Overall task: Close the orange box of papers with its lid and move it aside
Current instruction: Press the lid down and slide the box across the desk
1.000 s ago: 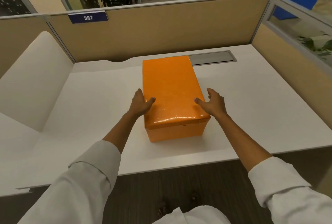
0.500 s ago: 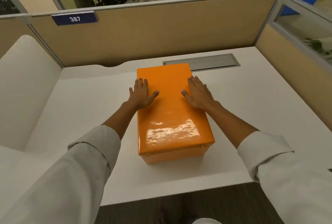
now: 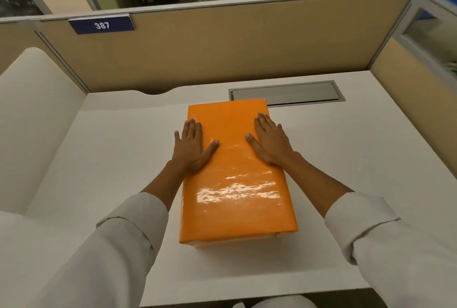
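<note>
A glossy orange box with its lid on stands lengthwise in the middle of the white desk. The papers inside are hidden. My left hand lies flat on the lid's left edge, fingers spread, some of them over the side. My right hand lies flat on the lid's right edge, fingers pointing away from me. Neither hand grips anything; both palms press down on the far half of the lid.
A grey cable hatch is set into the desk just behind the box. Tan partition walls enclose the desk at the back and right. A white curved divider rises at the left. A blue sign reads 387.
Both hands moved from the near sides of the box up onto the lid and slid toward its far half. The head leaned in, so the box looks larger and nearer.
</note>
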